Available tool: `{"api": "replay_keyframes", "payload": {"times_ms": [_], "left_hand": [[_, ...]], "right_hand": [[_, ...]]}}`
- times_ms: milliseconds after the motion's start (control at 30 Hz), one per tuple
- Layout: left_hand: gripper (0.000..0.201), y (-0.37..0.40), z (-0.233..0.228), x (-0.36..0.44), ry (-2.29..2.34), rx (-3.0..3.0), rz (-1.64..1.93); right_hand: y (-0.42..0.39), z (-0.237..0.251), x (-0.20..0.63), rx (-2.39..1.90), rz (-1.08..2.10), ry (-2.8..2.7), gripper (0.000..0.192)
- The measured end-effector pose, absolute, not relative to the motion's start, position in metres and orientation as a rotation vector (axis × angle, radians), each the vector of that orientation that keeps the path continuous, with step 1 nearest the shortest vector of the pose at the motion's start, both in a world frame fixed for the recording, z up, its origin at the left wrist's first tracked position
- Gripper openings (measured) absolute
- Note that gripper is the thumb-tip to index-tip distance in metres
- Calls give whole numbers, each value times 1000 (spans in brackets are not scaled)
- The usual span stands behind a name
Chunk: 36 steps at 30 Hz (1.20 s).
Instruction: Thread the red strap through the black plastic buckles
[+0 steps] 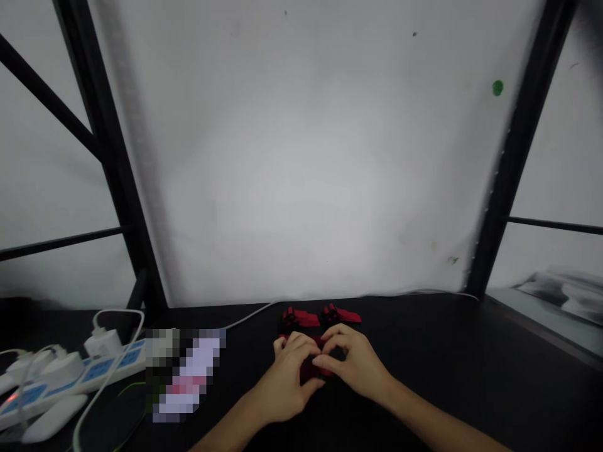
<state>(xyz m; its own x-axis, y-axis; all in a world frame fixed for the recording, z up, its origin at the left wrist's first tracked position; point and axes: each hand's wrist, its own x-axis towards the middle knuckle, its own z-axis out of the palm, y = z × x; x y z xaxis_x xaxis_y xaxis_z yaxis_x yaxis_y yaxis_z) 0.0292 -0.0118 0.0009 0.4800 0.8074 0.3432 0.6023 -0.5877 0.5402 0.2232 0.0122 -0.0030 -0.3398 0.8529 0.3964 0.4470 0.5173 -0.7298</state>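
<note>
- Both hands work close together low over the dark table (424,351); the left hand (282,376) and right hand (355,364) pinch a small red-and-black piece (316,367) between their fingertips, thumbs nearly touching.
- Just beyond the fingers lies a row of like red-and-black clips (320,317), near enough to reach without stretching; keeping the wrists low would likely steady the grip.
- Left of the left hand sits a white power strip (70,376) with plugged chargers and cables; keeping elbows clear of those cords seems wise.
- Light is dim, so fine detail of the held piece cannot be told.
</note>
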Motion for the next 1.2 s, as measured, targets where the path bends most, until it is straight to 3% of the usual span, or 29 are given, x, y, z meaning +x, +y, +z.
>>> {"api": "replay_keyframes", "payload": {"times_ms": [167, 467, 700, 967, 1100, 1200], "left_hand": [[29, -15, 3, 32, 1107, 2396, 886], [37, -17, 4, 30, 1076, 2418, 927], [32, -8, 6, 17, 1146, 2457, 900], [22, 1, -4, 14, 1192, 2499, 710], [45, 2, 10, -2, 1278, 2490, 630], [45, 0, 30, -24, 1399, 2425, 403]], "right_hand": [[14, -14, 217, -1091, 594, -1900, 32], [16, -8, 223, -961, 837, -2037, 33], [33, 11, 260, -980, 873, -2223, 33], [52, -1, 280, -1107, 843, -2359, 33], [56, -4, 289, -1262, 725, -2399, 28], [61, -2, 300, -1480, 595, -2409, 26]]}}
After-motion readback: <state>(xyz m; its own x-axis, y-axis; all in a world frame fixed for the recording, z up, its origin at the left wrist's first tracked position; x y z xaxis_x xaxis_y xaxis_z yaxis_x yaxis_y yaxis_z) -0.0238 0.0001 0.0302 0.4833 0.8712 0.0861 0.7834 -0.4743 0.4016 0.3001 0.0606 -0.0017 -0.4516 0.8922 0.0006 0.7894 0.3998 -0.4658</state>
